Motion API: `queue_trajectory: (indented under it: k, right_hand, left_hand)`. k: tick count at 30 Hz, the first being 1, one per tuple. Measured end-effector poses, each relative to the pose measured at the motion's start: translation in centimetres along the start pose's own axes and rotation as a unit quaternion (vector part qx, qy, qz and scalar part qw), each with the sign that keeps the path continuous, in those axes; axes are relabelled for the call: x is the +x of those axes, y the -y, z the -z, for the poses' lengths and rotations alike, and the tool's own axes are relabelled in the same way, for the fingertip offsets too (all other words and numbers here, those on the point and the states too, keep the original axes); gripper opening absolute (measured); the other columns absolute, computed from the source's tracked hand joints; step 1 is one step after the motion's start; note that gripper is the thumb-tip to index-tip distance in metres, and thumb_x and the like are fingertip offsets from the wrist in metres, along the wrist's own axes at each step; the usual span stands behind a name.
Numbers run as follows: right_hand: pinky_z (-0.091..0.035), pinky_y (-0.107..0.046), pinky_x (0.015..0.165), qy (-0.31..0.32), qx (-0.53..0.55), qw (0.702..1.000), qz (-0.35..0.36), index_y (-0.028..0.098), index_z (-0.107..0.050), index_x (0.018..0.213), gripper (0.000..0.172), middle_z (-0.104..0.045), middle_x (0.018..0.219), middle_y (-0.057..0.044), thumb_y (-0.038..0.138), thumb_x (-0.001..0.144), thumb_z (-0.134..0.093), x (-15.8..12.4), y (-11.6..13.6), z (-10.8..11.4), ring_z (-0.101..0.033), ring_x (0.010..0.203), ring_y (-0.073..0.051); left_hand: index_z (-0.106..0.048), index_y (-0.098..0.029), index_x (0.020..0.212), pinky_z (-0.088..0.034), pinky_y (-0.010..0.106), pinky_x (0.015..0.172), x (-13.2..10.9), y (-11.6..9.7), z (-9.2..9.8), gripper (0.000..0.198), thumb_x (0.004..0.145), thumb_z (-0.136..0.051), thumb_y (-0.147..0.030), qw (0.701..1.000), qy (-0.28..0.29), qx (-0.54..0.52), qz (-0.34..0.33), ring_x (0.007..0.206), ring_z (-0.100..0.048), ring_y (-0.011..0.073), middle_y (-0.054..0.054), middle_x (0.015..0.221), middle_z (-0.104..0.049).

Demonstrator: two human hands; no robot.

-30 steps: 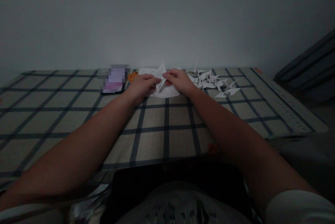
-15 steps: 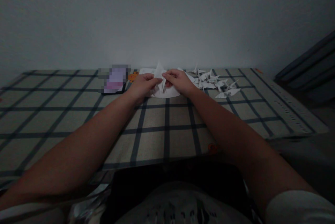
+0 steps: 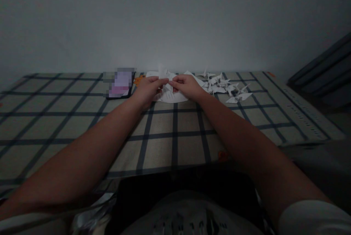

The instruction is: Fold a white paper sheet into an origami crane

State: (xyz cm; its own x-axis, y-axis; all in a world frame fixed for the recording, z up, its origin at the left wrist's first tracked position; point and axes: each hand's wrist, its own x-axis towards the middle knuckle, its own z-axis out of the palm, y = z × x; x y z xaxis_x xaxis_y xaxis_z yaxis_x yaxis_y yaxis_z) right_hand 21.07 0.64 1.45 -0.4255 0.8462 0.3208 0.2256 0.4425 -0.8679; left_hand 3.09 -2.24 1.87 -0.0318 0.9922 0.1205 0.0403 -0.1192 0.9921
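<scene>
Between my fingertips is a folded piece of white paper (image 3: 167,89), partly covered by both hands. My left hand (image 3: 149,88) pinches it from the left, thumb and fingers pressed together. From the right, my right hand (image 3: 188,84) pinches the same paper, its fingertips almost touching those of the left. Beneath them, white paper sheets (image 3: 177,98) lie flat on the checked tablecloth (image 3: 161,123). Just right of my right hand rests a cluster of several white origami cranes (image 3: 219,84).
A phone (image 3: 120,83) with a lit, blurred screen lies left of my left hand. Behind the table rises a plain wall (image 3: 175,19). Grey folded fabric (image 3: 326,70) hangs at the far right. An orange printed patch (image 3: 139,80) shows beside the phone.
The folded paper has tilted and shifted; its tall point, upright before, now shows as a fainter, wider flap further left. My fingertips have drawn closer together. The phone and cranes have not moved.
</scene>
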Motion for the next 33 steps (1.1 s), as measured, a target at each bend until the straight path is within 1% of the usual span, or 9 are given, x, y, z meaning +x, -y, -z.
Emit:
queue_trajectory:
  k: [3, 6, 10, 14, 18, 22, 26, 30, 33]
  right_hand:
    - [-0.046, -0.025, 0.064, -0.001, -0.008, 1.000, 0.008, 0.017, -0.062, 0.074, 0.026, -0.063, 0.065, 0.001, 0.035, 0.093, -0.066, 0.0, -0.1, 0.0, -0.059, 0.064, -0.012]
    - [-0.047, -0.024, 0.065, 0.003, 0.014, 1.000, -0.003, 0.017, -0.065, 0.078, 0.025, -0.064, 0.066, 0.001, 0.036, 0.092, -0.067, 0.0, -0.1, -0.1, -0.059, 0.064, -0.012]
    - [-0.049, -0.024, 0.066, 0.025, 0.031, 0.999, -0.015, 0.015, -0.067, 0.081, 0.024, -0.067, 0.070, 0.000, 0.037, 0.091, -0.069, 0.0, 0.0, -0.2, -0.060, 0.065, -0.011]
    - [-0.050, -0.024, 0.066, 0.026, 0.015, 1.000, -0.006, 0.015, -0.067, 0.078, 0.023, -0.068, 0.069, -0.001, 0.033, 0.092, -0.068, 0.2, -0.5, -0.2, -0.062, 0.066, -0.011]
    - [-0.050, -0.024, 0.066, 0.038, 0.001, 0.999, -0.002, 0.015, -0.068, 0.080, 0.023, -0.069, 0.069, -0.002, 0.034, 0.092, -0.068, 0.3, -0.9, -0.2, -0.064, 0.066, -0.012]
    - [-0.054, -0.025, 0.070, 0.052, 0.028, 0.998, -0.028, 0.014, -0.070, 0.084, 0.022, -0.073, 0.076, -0.004, 0.034, 0.094, -0.067, 0.0, -0.5, -0.3, -0.066, 0.070, -0.012]
    - [-0.054, -0.024, 0.070, 0.053, 0.018, 0.998, -0.023, 0.015, -0.068, 0.078, 0.021, -0.073, 0.074, -0.004, 0.028, 0.093, -0.067, -0.2, 0.3, -0.2, -0.065, 0.069, -0.011]
    - [-0.053, -0.025, 0.068, 0.058, 0.007, 0.998, -0.014, 0.015, -0.065, 0.073, 0.023, -0.071, 0.072, -0.003, 0.025, 0.093, -0.067, -0.3, 0.7, -0.3, -0.064, 0.067, -0.011]
    - [-0.052, -0.024, 0.067, 0.050, 0.021, 0.998, -0.024, 0.015, -0.063, 0.072, 0.023, -0.070, 0.071, -0.002, 0.022, 0.094, -0.066, -0.3, 0.6, -0.5, -0.064, 0.066, -0.011]
  left_hand:
    - [-0.059, -0.018, 0.063, -0.036, 0.022, 0.053, 0.1, 0.2, 0.1, 0.029, 0.070, -0.082, -0.035, 1.000, 0.006, 0.004, 0.005, 0.057, -0.048, 0.0102, -0.001, 0.062, -0.054]
    - [-0.060, -0.019, 0.063, -0.038, 0.022, 0.053, 0.4, 0.6, 0.4, 0.030, 0.070, -0.084, -0.036, 1.000, 0.003, 0.006, -0.021, 0.057, -0.049, 0.0105, -0.001, 0.062, -0.056]
    - [-0.067, -0.018, 0.070, -0.039, 0.020, 0.054, 0.6, 0.9, 0.6, 0.026, 0.071, -0.084, -0.037, 0.999, -0.005, -0.020, -0.045, 0.058, -0.052, 0.0100, -0.001, 0.065, -0.062]
    - [-0.070, -0.016, 0.074, -0.041, 0.020, 0.056, 0.4, 0.6, 0.3, 0.026, 0.067, -0.086, -0.036, 0.999, -0.010, -0.022, -0.036, 0.061, -0.056, 0.0102, 0.000, 0.069, -0.067]
    - [-0.073, -0.016, 0.082, -0.045, 0.024, 0.059, 0.2, 0.2, 0.1, 0.030, 0.064, -0.086, -0.037, 1.000, -0.001, -0.017, -0.016, 0.066, -0.062, 0.0140, 0.003, 0.080, -0.074]
    - [-0.075, -0.017, 0.084, -0.046, 0.025, 0.062, 0.5, 0.6, 0.2, 0.029, 0.065, -0.086, -0.037, 0.999, -0.025, -0.022, -0.038, 0.067, -0.062, 0.0143, 0.004, 0.082, -0.075]
    - [-0.075, -0.018, 0.084, -0.046, 0.025, 0.064, 0.6, 0.9, 0.3, 0.031, 0.066, -0.087, -0.039, 0.998, -0.033, -0.032, -0.033, 0.073, -0.065, 0.0161, 0.004, 0.083, -0.074]
    - [-0.071, -0.018, 0.085, -0.046, 0.025, 0.067, 0.6, 0.6, 0.3, 0.034, 0.066, -0.087, -0.041, 0.995, -0.064, -0.067, -0.034, 0.077, -0.065, 0.0154, 0.003, 0.087, -0.073]
    - [-0.070, -0.018, 0.088, -0.048, 0.026, 0.072, 0.6, 0.3, 0.4, 0.034, 0.068, -0.086, -0.040, 0.994, -0.058, -0.080, -0.037, 0.079, -0.065, 0.0157, 0.003, 0.089, -0.073]
